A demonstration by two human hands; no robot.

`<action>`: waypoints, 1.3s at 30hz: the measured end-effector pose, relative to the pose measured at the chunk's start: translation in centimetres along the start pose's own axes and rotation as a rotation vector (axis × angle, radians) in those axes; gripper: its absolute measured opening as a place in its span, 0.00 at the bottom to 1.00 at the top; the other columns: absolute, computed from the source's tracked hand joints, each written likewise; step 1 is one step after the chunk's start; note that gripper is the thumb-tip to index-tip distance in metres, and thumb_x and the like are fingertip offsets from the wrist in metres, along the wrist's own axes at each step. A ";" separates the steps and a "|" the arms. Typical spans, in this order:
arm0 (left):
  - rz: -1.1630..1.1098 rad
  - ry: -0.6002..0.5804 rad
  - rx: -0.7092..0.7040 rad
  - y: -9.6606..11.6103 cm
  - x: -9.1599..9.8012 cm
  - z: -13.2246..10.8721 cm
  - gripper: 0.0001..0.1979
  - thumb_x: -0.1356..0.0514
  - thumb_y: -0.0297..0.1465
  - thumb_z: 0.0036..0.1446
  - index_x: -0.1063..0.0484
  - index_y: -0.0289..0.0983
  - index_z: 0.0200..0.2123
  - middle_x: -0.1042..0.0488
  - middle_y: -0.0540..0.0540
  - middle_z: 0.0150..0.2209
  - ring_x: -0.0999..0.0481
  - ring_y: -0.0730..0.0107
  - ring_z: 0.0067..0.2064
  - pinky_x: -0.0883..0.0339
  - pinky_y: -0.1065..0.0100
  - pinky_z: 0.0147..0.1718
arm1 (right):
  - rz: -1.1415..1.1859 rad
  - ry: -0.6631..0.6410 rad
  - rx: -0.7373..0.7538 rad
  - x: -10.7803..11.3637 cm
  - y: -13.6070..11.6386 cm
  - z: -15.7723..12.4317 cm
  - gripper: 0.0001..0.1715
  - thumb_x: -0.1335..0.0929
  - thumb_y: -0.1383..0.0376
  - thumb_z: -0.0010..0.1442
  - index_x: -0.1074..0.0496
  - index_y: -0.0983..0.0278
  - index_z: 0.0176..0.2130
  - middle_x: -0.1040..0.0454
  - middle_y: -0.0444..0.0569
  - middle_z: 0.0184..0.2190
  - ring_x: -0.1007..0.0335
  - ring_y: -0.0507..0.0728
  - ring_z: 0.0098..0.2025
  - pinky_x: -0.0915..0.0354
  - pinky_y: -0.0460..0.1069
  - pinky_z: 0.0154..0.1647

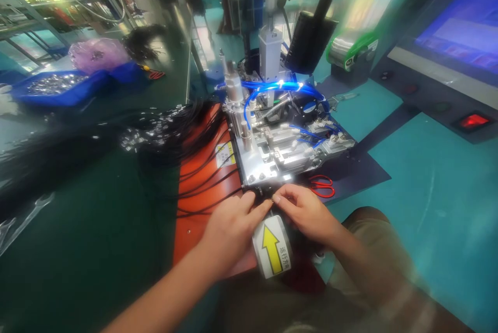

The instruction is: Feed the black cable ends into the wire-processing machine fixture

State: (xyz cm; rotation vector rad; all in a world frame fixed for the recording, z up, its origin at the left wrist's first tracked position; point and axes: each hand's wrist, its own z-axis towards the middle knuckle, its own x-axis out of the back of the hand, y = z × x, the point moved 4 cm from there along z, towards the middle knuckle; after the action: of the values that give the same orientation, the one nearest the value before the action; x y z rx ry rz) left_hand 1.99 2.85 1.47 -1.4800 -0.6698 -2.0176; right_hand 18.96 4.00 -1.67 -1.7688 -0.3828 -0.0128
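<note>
At the near end of a metal machine point(257, 159), my left hand point(233, 224) is closed, its index finger stretched toward the right fingertips. Thumb and index of my right hand point(305, 211) are pinched together beside it. Whatever small piece lies between the fingertips is too small to make out. Just below them sits a white label with a yellow arrow point(272, 247). Several black cables point(206, 185) run across an orange-red panel point(194, 239) toward the machine's left edge, near my left hand. Red-handled scissors point(322, 186) lie right of my right hand.
A heap of black cables with shiny ends point(155, 130) covers part of the dark green table point(97, 250). Farther back are a blue tray of small metal parts point(54, 86) and a pink bag point(97, 54). Wrenches point(27, 219) lie left. A lit screen point(462, 37) stands right.
</note>
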 end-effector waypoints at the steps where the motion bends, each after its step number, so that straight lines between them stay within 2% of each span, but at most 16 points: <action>1: -0.002 -0.004 0.000 0.0 0.0 0.0 0.18 0.45 0.26 0.63 0.28 0.39 0.55 0.32 0.44 0.34 0.34 0.66 0.31 0.39 0.66 0.28 | 0.051 -0.015 -0.035 -0.1 0.2 0.0 0.15 0.37 0.56 0.65 0.32 0.63 0.31 0.36 0.39 0.19 0.39 0.50 0.20 0.43 0.44 0.19; 4: -0.007 -0.009 0.005 0.1 0.0 0.1 0.18 0.45 0.26 0.63 0.28 0.40 0.55 0.32 0.44 0.35 0.34 0.66 0.32 0.38 0.66 0.28 | 0.138 -0.005 -0.076 -0.1 0.5 -0.1 0.18 0.39 0.54 0.66 0.34 0.62 0.30 0.36 0.39 0.20 0.39 0.50 0.20 0.42 0.44 0.18; 8: -0.006 -0.023 0.011 0.1 -0.1 0.1 0.18 0.44 0.26 0.63 0.28 0.40 0.55 0.32 0.44 0.35 0.33 0.66 0.32 0.38 0.66 0.29 | 0.005 0.041 -0.046 -0.1 0.4 0.0 0.17 0.37 0.54 0.65 0.34 0.62 0.30 0.37 0.39 0.20 0.40 0.50 0.21 0.43 0.44 0.21; 16: -0.024 -0.052 0.025 0.1 0.0 0.0 0.19 0.46 0.25 0.63 0.31 0.40 0.56 0.31 0.44 0.37 0.32 0.64 0.33 0.36 0.64 0.30 | -0.132 0.093 0.063 -0.4 0.4 0.2 0.16 0.38 0.56 0.66 0.33 0.63 0.32 0.31 0.42 0.28 0.37 0.53 0.31 0.40 0.48 0.31; 20: 0.013 -0.076 0.074 0.4 0.9 0.1 0.12 0.47 0.22 0.61 0.27 0.36 0.43 0.31 0.45 0.34 0.32 0.63 0.33 0.36 0.63 0.31 | -0.139 0.094 0.070 -0.6 0.8 0.2 0.16 0.39 0.55 0.67 0.33 0.63 0.32 0.32 0.42 0.27 0.37 0.53 0.31 0.41 0.48 0.32; 23: 0.072 -0.131 0.109 0.8 1.7 0.2 0.10 0.48 0.20 0.59 0.28 0.35 0.36 0.32 0.46 0.30 0.33 0.62 0.31 0.36 0.62 0.30 | -0.143 0.100 0.064 -0.6 0.9 0.3 0.17 0.39 0.55 0.67 0.34 0.63 0.32 0.32 0.42 0.27 0.38 0.53 0.30 0.41 0.48 0.31; 28: 0.120 -0.218 0.163 0.8 2.2 0.5 0.09 0.45 0.20 0.57 0.27 0.36 0.35 0.32 0.46 0.29 0.32 0.60 0.31 0.36 0.59 0.30 | -0.125 0.102 0.037 -0.7 1.0 0.4 0.17 0.39 0.55 0.66 0.33 0.63 0.32 0.32 0.42 0.27 0.38 0.53 0.29 0.42 0.48 0.31; 32: 0.110 -0.279 0.207 0.8 2.2 0.5 0.09 0.46 0.20 0.59 0.27 0.35 0.36 0.30 0.45 0.32 0.31 0.58 0.34 0.34 0.57 0.34 | -0.077 0.115 -0.010 -0.8 1.1 0.4 0.18 0.38 0.54 0.66 0.34 0.63 0.30 0.33 0.42 0.26 0.39 0.53 0.29 0.43 0.47 0.29; 35: 0.078 -0.288 0.231 0.9 2.6 0.3 0.10 0.46 0.22 0.60 0.26 0.36 0.39 0.29 0.43 0.36 0.31 0.57 0.38 0.33 0.56 0.38 | -0.065 0.210 -0.003 -0.8 1.0 -0.5 0.17 0.38 0.55 0.66 0.32 0.63 0.31 0.32 0.43 0.26 0.38 0.53 0.29 0.42 0.47 0.29; 38: 0.038 -0.318 0.185 1.4 3.1 0.2 0.11 0.47 0.21 0.61 0.26 0.34 0.42 0.29 0.42 0.38 0.30 0.58 0.41 0.32 0.57 0.41 | -0.099 0.402 0.099 -0.8 0.2 -3.1 0.13 0.38 0.58 0.67 0.32 0.62 0.34 0.30 0.44 0.29 0.35 0.54 0.32 0.41 0.47 0.33; 39: 0.032 -0.340 0.163 1.6 3.2 0.2 0.12 0.48 0.21 0.61 0.26 0.33 0.42 0.29 0.41 0.38 0.30 0.58 0.42 0.32 0.58 0.42 | -0.109 0.407 0.153 -1.2 -0.1 -4.2 0.12 0.38 0.60 0.67 0.32 0.62 0.35 0.30 0.43 0.29 0.35 0.53 0.31 0.41 0.47 0.33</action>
State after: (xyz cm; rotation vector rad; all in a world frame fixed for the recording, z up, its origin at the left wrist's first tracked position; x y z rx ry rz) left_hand 2.45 1.40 4.70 -1.7371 -0.9170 -1.6577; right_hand 18.59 -0.32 -0.80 -1.5462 -0.1775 -0.4043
